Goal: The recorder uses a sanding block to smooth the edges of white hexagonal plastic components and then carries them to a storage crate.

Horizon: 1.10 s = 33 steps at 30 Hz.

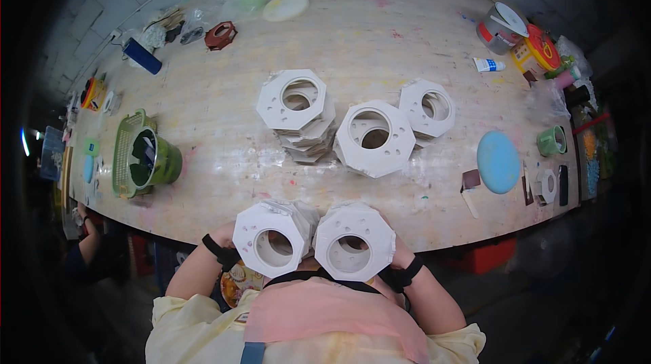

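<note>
Close to my body, at the table's near edge, are two side-by-side stacks of white octagonal frames with round openings: a left stack (247, 232) and a right stack (380, 232). My left hand (222, 235) is closed against the outer side of the left one, its fingers mostly hidden behind the pieces. Against the right stack's outer side, my right hand (401, 253) is closed in the same way, also largely covered. Farther in stand three more such stacks: a tall leaning one (271, 103), a middle one (349, 150) and a smaller one (410, 103).
On the left, a green bucket (169, 162) stands beside a green basket (123, 154). A blue disc (498, 162), a small green cup (551, 140) and a metal can (497, 30) are on the right. Another person's arm (88, 242) shows at far left.
</note>
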### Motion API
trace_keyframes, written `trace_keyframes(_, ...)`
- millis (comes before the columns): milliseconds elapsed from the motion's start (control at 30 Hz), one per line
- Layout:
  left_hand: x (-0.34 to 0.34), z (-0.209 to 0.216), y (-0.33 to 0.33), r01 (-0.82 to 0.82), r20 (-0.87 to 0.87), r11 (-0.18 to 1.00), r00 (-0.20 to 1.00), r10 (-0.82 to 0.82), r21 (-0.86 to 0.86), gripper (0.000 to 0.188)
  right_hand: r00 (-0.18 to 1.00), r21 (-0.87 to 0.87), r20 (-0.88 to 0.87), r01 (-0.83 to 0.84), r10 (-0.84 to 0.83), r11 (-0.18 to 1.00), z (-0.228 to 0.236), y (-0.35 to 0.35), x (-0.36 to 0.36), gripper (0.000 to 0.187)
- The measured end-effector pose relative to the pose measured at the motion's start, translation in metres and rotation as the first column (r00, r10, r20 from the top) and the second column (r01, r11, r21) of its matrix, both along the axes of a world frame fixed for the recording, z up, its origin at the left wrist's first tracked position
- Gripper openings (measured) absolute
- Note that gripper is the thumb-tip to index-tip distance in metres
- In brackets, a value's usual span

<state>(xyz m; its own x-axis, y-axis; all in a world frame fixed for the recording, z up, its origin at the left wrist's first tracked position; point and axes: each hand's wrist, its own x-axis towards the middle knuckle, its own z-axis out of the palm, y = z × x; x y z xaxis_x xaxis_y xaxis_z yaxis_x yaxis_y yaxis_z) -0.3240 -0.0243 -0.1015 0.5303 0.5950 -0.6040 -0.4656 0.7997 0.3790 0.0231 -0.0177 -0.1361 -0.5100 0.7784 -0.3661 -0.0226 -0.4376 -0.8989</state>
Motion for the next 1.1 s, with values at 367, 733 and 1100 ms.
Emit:
trace_keyframes(367, 0.014, 0.016, -0.004, -0.036, 0.022, 0.999, 0.999, 0.035, 0.033, 0.037, 0.997, -0.107, 0.08, 0.033, -0.025, 0.994, 0.031, 0.004, 0.002, 0.073)
trace_keyframes(733, 0.048, 0.045, 0.005, -0.047, 0.106, 0.998, 0.993, 0.043, 0.035, 0.036, 0.984, -0.112, -0.096, 0.141, -0.152, 0.984, 0.003, -0.009, 0.014, 0.061)
trace_keyframes(1100, 0.115, 0.064, 0.023, 0.109, 0.19, 0.994, 0.977, -0.102, -0.026, 0.035, 0.941, -0.046, -0.105, 0.319, -0.322, 0.947, 0.0, -0.038, 0.07, 0.063)
